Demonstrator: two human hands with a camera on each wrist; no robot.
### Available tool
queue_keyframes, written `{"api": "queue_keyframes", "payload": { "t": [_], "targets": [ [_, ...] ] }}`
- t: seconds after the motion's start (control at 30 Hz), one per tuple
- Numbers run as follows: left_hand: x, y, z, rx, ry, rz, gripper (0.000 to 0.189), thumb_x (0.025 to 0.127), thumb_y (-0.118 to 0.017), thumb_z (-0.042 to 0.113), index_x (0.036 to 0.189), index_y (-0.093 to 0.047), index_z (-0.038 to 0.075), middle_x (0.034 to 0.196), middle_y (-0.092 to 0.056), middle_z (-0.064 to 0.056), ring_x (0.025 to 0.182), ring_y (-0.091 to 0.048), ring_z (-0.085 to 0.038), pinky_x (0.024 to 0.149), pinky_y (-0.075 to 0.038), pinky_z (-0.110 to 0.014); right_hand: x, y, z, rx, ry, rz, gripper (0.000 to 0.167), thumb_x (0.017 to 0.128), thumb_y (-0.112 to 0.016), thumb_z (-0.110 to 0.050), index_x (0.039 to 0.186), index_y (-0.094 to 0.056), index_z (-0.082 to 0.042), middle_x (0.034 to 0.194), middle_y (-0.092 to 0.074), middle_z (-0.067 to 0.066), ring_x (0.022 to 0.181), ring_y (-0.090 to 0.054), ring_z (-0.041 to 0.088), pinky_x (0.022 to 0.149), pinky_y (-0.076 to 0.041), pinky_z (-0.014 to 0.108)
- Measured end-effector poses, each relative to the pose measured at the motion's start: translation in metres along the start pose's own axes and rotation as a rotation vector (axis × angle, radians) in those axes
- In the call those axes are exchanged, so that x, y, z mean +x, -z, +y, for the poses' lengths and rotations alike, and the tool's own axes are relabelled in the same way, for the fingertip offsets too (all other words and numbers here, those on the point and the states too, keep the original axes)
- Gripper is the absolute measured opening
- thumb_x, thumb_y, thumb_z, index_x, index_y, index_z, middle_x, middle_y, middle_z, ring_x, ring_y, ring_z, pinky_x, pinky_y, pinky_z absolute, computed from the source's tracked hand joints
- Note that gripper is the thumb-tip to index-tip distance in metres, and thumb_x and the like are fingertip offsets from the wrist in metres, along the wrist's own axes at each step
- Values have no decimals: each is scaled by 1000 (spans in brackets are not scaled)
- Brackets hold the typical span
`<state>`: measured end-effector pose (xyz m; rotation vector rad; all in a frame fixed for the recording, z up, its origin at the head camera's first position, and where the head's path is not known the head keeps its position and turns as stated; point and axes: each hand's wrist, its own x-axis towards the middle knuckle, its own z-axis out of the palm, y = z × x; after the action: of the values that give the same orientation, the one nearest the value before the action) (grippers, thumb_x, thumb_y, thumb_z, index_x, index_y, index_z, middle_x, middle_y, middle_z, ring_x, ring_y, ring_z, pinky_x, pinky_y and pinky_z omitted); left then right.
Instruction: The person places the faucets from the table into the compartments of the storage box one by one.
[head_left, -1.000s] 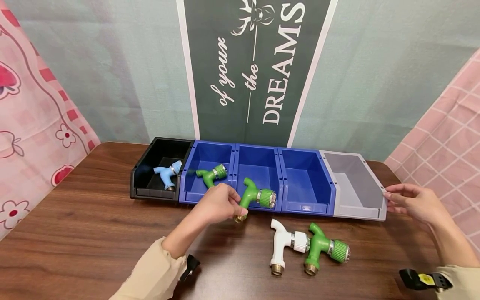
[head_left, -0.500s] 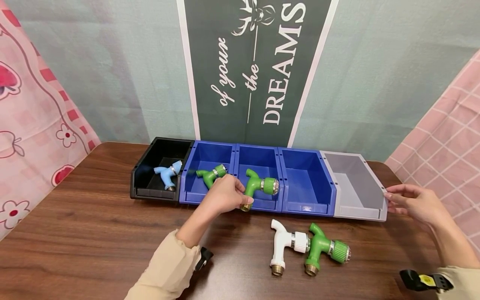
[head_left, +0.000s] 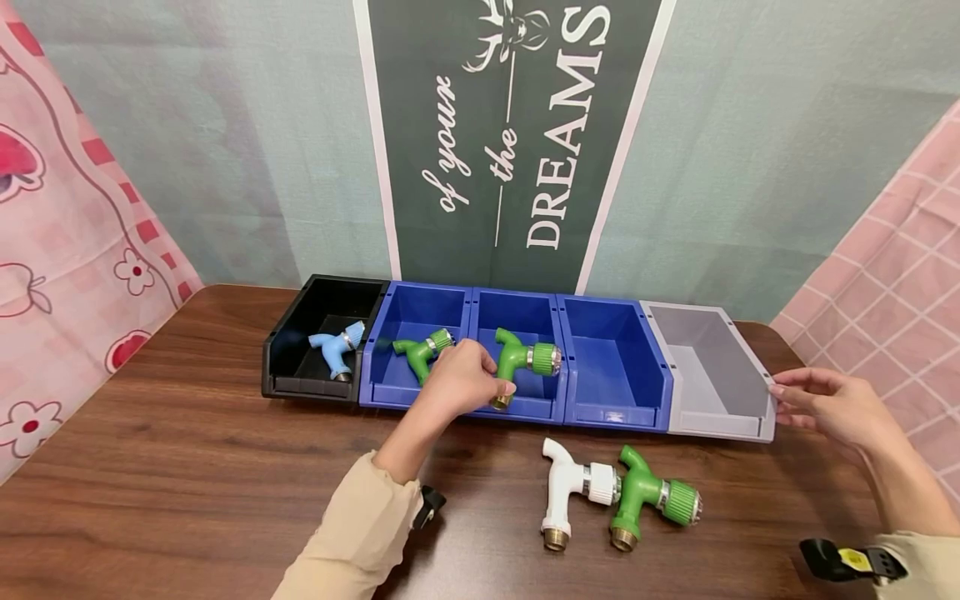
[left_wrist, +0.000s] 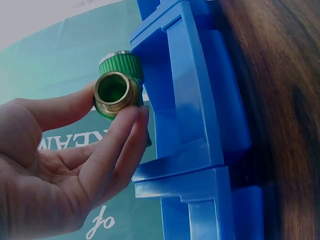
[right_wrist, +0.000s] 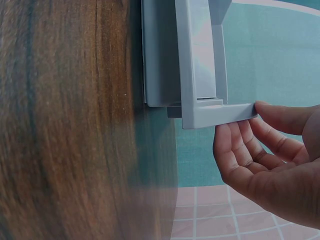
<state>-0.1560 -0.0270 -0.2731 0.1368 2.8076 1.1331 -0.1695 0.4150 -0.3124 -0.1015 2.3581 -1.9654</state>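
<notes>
My left hand (head_left: 462, 379) pinches a green tap (head_left: 514, 357) by its brass threaded end, over the front of the middle blue bin (head_left: 525, 321). In the left wrist view the tap's brass opening (left_wrist: 114, 92) faces the camera, held between thumb and fingertips. My right hand (head_left: 836, 408) grips the side edge of the grey bin (head_left: 720, 425) at the far right. The right wrist view shows the thumb on top of the grey rim (right_wrist: 220, 115) and the fingers below it. A white tap (head_left: 558, 492) and another green tap (head_left: 639, 496) lie on the table in front.
A blue tap (head_left: 334, 348) sits in the black bin (head_left: 307, 387) at the left end. Beside it, a green tap (head_left: 422, 350) lies in the left blue bin (head_left: 390, 396). The right blue bin (head_left: 611, 412) adjoins the grey one. Wooden table (head_left: 187, 467) spreads in front.
My left hand has carried the green tap forward and slightly right, from the bin's front edge to over the middle blue bin. The right hand has stayed at the grey bin.
</notes>
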Motion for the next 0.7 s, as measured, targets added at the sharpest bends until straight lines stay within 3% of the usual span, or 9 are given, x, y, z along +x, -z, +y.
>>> {"api": "queue_keyframes", "payload": {
  "t": [0.2,0.3,0.43,0.53,0.63,0.7],
  "targets": [
    [4,-1,3,-18,7,41,22,72,-78,20,67,-65,3,61,-56,1,73,-51,-20,63,-44,-31,13,22,24,-34,-8,0,18,86,-60,0,87,-70,-15,76,-67,2,64,-65,18,55,-54,32],
    [7,-2,3,-37,32,65,23,71,-79,20,77,-67,2,76,-64,-3,84,-56,-23,73,-47,-35,21,34,39,-80,-23,14,15,86,-62,-4,90,-69,-17,78,-68,0,66,-66,19,57,-54,33],
    [12,-3,5,-40,40,91,26,71,-79,21,81,-67,1,86,-66,-6,91,-57,-25,78,-47,-37,22,35,41,-92,-25,20,15,87,-61,-4,91,-69,-16,78,-67,1,66,-66,19,58,-54,33],
    [15,-4,5,-32,27,99,23,71,-79,21,68,-64,4,68,-60,-1,75,-54,-20,65,-46,-31,13,22,25,-34,-16,4,18,87,-59,0,88,-70,-15,76,-67,2,64,-65,19,56,-54,31],
    [17,-3,7,-35,12,97,36,71,-78,20,50,-52,8,48,-41,4,56,-40,-15,50,-34,-26,4,6,6,9,-11,-1,22,86,-58,3,84,-70,-16,74,-66,1,62,-64,17,54,-54,29],
    [18,-3,8,-40,8,90,47,72,-78,19,43,-42,10,42,-28,5,49,-28,-12,45,-25,-25,-1,-1,-1,20,-11,3,25,86,-57,5,83,-70,-16,73,-66,1,61,-64,16,54,-53,27]
  ]
}}
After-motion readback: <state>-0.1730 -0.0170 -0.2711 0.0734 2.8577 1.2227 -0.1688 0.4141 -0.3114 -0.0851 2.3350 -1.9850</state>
